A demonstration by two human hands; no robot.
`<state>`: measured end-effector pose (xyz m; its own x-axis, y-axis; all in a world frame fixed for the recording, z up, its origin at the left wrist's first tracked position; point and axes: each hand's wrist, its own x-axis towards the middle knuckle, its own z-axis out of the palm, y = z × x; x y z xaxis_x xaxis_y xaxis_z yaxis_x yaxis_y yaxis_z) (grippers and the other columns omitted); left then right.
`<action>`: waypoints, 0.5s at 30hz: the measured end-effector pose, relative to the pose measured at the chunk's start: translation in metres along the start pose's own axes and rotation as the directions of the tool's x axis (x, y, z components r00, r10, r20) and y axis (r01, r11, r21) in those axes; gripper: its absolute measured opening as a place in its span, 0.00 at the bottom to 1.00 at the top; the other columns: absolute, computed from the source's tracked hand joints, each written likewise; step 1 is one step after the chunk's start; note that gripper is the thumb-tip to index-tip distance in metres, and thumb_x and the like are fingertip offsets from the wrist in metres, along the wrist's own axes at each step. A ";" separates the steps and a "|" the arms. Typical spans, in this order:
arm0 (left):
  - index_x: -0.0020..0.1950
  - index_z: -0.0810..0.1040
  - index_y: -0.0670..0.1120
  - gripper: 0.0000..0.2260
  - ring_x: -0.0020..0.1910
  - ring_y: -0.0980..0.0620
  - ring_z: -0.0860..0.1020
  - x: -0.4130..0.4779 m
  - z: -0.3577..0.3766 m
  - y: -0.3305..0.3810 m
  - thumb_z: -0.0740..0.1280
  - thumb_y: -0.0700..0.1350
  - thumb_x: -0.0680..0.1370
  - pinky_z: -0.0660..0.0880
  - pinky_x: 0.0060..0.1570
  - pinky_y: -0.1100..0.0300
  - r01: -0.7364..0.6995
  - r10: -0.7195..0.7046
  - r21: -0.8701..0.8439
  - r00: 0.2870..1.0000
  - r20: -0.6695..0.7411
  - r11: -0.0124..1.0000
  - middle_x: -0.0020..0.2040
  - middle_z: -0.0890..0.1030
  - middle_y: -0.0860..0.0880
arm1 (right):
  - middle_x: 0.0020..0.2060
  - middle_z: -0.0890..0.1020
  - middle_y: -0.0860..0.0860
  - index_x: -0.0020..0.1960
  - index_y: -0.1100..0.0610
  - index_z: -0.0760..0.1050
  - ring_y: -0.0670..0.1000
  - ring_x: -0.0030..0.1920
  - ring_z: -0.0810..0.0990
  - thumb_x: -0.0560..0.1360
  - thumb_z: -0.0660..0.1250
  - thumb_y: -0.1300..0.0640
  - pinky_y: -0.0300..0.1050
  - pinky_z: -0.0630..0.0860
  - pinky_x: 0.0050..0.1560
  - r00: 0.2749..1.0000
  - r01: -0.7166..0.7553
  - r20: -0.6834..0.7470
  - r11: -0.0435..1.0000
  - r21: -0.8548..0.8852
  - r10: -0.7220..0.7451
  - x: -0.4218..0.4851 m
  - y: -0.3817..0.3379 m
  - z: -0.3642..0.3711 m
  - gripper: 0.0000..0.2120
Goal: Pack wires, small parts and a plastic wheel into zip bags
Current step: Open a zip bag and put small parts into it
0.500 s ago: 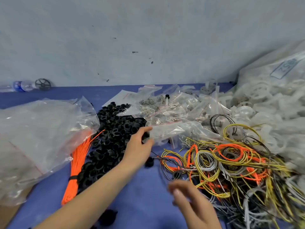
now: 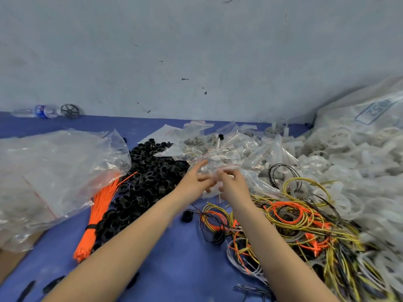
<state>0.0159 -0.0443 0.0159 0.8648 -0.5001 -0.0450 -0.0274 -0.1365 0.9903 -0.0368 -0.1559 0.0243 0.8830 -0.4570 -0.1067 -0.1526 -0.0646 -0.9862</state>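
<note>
Hands (image 2: pixel 193 184) (image 2: pixel 233 186) meeting on zip bag (image 2: pixel 212 188); blurred.

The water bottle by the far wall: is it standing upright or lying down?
Lying down. The water bottle rests on its side on the blue table, against the wall.

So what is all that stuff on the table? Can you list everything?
Black rings: big heap, black, middle left of the blue table.
Orange ties: one bundle, orange, left of the rings.
Big plastic bag: one, clear, far left.
Small zip bags: a pile, clear with red strips, middle back.
Wire coils: tangled heap, yellow, orange, black, grey, right front.
White wheels: huge heap, whitish, far right.
Water bottle: one, clear with blue label, back left, lying down.
Black wheel: one, beside the bottle.
Left hand: at a clear bag, blurred.
Right hand: at the same bag, fingers curled.
</note>
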 end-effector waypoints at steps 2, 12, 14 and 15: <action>0.68 0.70 0.55 0.17 0.43 0.58 0.81 -0.017 -0.019 0.006 0.65 0.45 0.80 0.74 0.42 0.67 -0.108 0.059 0.198 0.970 0.235 0.974 0.49 0.85 0.50 | 0.48 0.77 0.49 0.56 0.51 0.68 0.50 0.48 0.78 0.75 0.65 0.45 0.51 0.75 0.51 0.999 0.046 0.006 0.999 -0.027 -0.046 -0.009 -0.004 -0.007 0.14; 0.76 0.59 0.54 0.26 0.62 0.35 0.69 -0.022 -0.189 -0.032 0.63 0.48 0.80 0.70 0.58 0.42 0.420 0.036 0.880 0.898 -0.438 0.220 0.67 0.67 0.41 | 0.41 0.80 0.49 0.51 0.46 0.71 0.55 0.36 0.82 0.75 0.65 0.56 0.51 0.78 0.39 0.982 0.188 0.064 0.968 -0.168 -0.180 -0.061 0.001 -0.008 0.07; 0.72 0.68 0.49 0.21 0.55 0.35 0.75 -0.021 -0.198 -0.044 0.62 0.41 0.79 0.73 0.52 0.46 0.326 0.145 0.914 0.919 -0.366 0.241 0.57 0.73 0.39 | 0.42 0.79 0.49 0.50 0.45 0.71 0.55 0.37 0.82 0.75 0.65 0.57 0.51 0.78 0.40 0.986 0.162 0.068 0.977 -0.136 -0.154 -0.067 0.012 -0.005 0.08; 0.69 0.72 0.45 0.18 0.53 0.35 0.76 -0.020 -0.201 -0.044 0.62 0.39 0.79 0.73 0.50 0.47 0.309 0.188 0.917 0.914 -0.360 0.254 0.55 0.75 0.38 | 0.42 0.79 0.49 0.50 0.45 0.72 0.54 0.36 0.82 0.75 0.65 0.57 0.50 0.78 0.39 0.989 0.142 0.069 0.983 -0.114 -0.134 -0.070 0.016 -0.005 0.08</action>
<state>0.1002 0.1436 0.0000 0.9656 -0.1748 0.1923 -0.1994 -0.9730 0.1167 -0.1030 -0.1293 0.0165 0.9242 -0.3816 0.0182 -0.0757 -0.2296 -0.9703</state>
